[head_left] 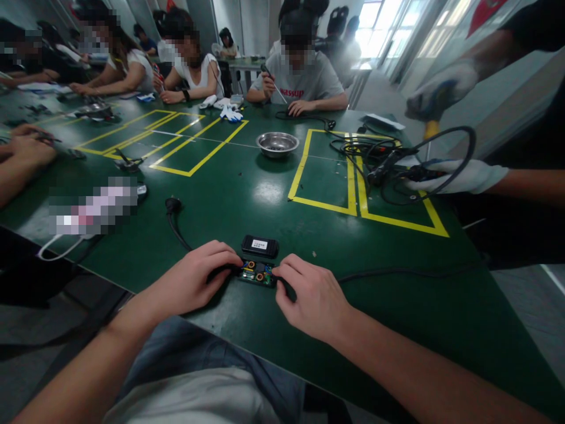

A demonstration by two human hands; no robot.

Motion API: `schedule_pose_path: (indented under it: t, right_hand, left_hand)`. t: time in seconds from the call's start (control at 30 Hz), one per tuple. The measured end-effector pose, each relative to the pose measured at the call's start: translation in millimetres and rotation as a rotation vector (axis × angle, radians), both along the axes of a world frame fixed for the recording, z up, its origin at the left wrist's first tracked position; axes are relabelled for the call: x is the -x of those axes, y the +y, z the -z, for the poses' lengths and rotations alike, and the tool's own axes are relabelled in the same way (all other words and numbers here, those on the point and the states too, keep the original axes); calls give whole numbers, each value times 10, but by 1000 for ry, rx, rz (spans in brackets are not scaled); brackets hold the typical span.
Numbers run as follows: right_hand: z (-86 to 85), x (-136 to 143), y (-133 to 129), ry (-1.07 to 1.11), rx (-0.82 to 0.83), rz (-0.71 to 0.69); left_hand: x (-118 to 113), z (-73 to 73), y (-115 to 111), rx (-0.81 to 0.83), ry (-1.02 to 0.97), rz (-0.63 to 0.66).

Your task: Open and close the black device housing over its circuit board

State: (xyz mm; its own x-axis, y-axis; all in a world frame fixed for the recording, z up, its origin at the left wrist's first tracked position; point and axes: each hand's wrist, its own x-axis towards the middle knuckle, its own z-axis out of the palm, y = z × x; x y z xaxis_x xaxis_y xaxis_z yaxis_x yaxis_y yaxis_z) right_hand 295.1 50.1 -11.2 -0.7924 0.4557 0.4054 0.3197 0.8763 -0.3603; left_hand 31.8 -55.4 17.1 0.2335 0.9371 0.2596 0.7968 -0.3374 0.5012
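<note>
On the table's near side lies a small circuit board (255, 272) with copper-coloured ring coils, in a narrow black case. My left hand (205, 277) is closed round a black power cord at the board's left end, fingertips by its edge. At the other end, my right hand (311, 294) pinches the black cord (371, 273) that runs off to the right. Just behind the board sits a black case cover (259, 246) with a white label, apart from both hands. The left cord's plug (173, 205) rests farther back on the left.
A metal bowl (277, 144) stands mid-table. At right, a co-worker's gloved hands (459, 175) hold a hammer and tangled black cables (388, 159) over yellow tape outlines (324, 206). A power strip (99, 207), partly blurred, lies at left. Other people sit across the table.
</note>
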Motion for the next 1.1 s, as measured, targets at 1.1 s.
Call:
schedule_pose_path:
  t: [1.1]
  right_hand:
    - [-18, 12, -10, 80, 138, 97]
  left_hand:
    - [-163, -97, 546, 19, 34, -10]
